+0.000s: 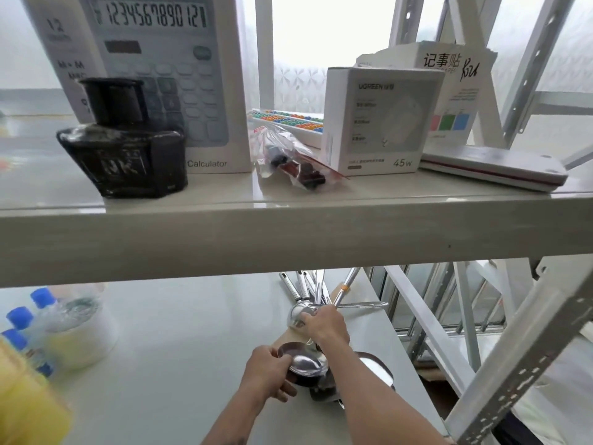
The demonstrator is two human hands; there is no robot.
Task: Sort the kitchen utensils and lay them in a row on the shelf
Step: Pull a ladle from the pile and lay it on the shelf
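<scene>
On the lower shelf (192,332), a heap of steel kitchen utensils lies at the right side. Several handles (308,284) fan out toward the back under the upper shelf. My right hand (324,326) is closed around a shiny steel ladle (298,313) near its bowl. My left hand (269,370) grips the rim of a dark ladle bowl (305,364) closer to me. Another steel bowl-shaped utensil (378,374) lies under my right forearm, partly hidden.
The upper shelf (288,239) crosses the view, carrying an ink bottle (125,142), a calculator box (167,75), a plastic bag (288,159), a charger box (378,120) and a flat case (494,167). Blue-capped bottles (29,322) stand at the lower left. Metal rack posts (513,364) rise at right.
</scene>
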